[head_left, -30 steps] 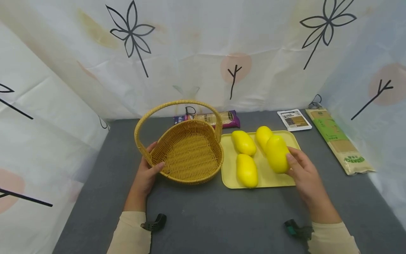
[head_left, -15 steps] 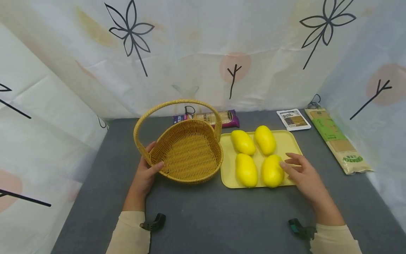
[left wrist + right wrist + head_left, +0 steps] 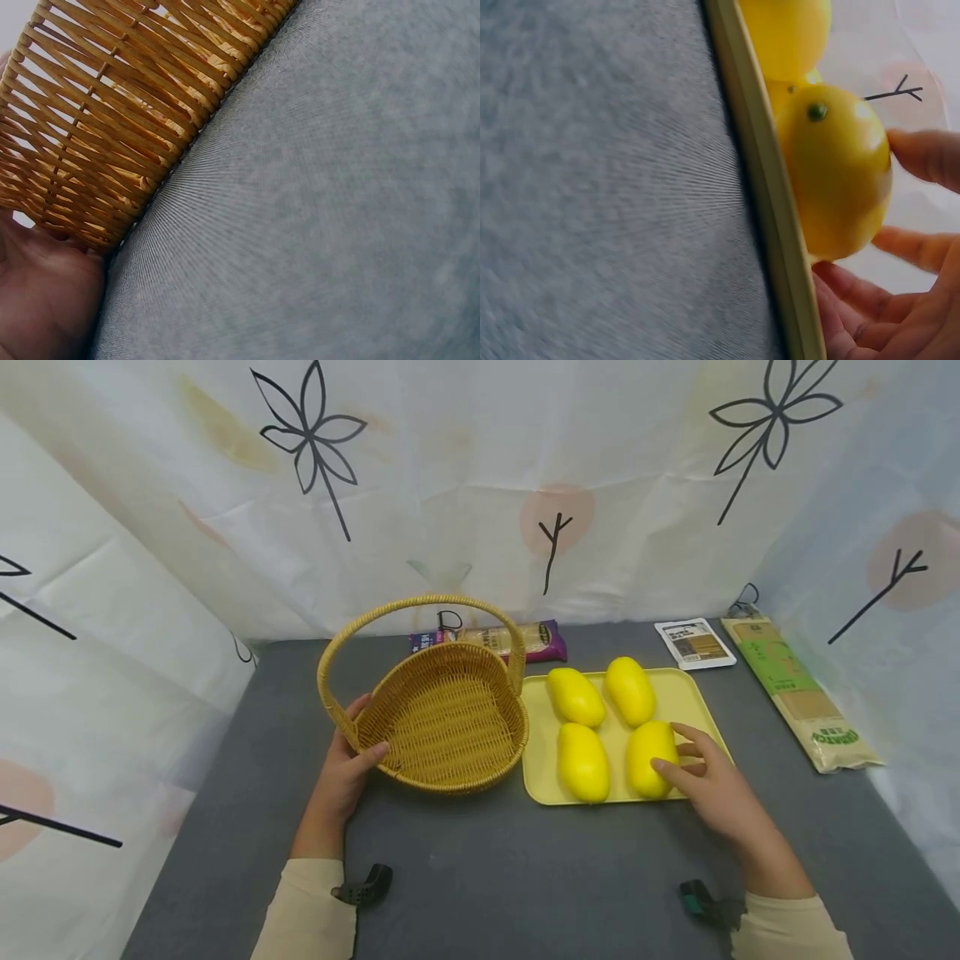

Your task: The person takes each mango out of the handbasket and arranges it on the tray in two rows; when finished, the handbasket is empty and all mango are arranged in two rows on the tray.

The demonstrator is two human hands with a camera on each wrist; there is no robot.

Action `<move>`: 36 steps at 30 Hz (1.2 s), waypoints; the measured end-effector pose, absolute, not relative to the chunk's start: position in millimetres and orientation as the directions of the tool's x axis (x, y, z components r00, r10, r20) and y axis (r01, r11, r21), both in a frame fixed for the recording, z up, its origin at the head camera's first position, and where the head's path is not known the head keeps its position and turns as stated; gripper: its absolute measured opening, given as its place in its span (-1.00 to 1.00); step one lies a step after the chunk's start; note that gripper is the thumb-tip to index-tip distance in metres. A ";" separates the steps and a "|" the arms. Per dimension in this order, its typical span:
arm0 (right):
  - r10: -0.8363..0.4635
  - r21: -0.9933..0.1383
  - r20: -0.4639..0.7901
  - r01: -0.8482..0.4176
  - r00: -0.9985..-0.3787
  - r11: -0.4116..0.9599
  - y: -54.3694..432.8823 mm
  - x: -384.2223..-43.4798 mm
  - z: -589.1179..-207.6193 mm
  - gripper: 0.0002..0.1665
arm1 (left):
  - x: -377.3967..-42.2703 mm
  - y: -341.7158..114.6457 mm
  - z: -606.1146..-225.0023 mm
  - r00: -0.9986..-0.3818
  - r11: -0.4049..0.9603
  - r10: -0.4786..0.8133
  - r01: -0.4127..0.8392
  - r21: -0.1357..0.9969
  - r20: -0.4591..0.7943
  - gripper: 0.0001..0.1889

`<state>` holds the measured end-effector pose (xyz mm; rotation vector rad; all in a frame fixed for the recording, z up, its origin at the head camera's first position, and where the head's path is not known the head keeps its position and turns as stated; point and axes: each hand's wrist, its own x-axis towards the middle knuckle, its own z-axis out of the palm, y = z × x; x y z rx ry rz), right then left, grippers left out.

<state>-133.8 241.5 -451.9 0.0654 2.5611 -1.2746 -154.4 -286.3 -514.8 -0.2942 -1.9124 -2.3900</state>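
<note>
My left hand point(image 3: 345, 777) grips the left side of a round wicker basket point(image 3: 450, 735), its thumb over the rim and its other fingers partly hidden behind the wall. The basket has a tall hoop handle and stands on the table with nothing in it. To its right, a pale yellow tray point(image 3: 540, 789) bears several yellow mangoes in two rows. My right hand point(image 3: 716, 789) pinches the front right mango point(image 3: 651, 760) between thumb and fingers. In the right wrist view, that mango point(image 3: 836, 172) shows a green stem spot, with thumb and fingertips touching its side.
Behind the basket lies a purple-ended packet point(image 3: 547, 642). A small white packet point(image 3: 696, 643) is beyond the tray, and a long green and tan packet point(image 3: 802, 693) lies at the right. A patterned curtain point(image 3: 465, 485) borders the grey table point(image 3: 510, 877).
My right hand lowered the mango onto the tray's front right and loosened its fingers. Now they close on it again, and it has shifted slightly right. The left hand and basket stay put.
</note>
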 end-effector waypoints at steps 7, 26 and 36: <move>-0.123 -0.789 -0.220 0.102 -0.968 0.605 245.2 -132.6 -448.9 -0.19 | -154.3 -286.2 -514.8 -0.979 -0.227 0.072 0.172 0.959 0.193 -0.13; -0.057 -0.759 -0.161 0.086 -0.985 0.645 238.4 -131.8 -449.9 -0.07 | -154.8 -284.9 -513.1 -0.981 -0.234 0.072 0.159 0.959 0.180 -0.13; -0.039 -0.759 -0.163 0.100 -0.986 0.644 236.8 -130.7 -449.6 0.03 | -153.8 -284.6 -513.3 -0.980 -0.236 0.067 0.167 0.957 0.187 -0.14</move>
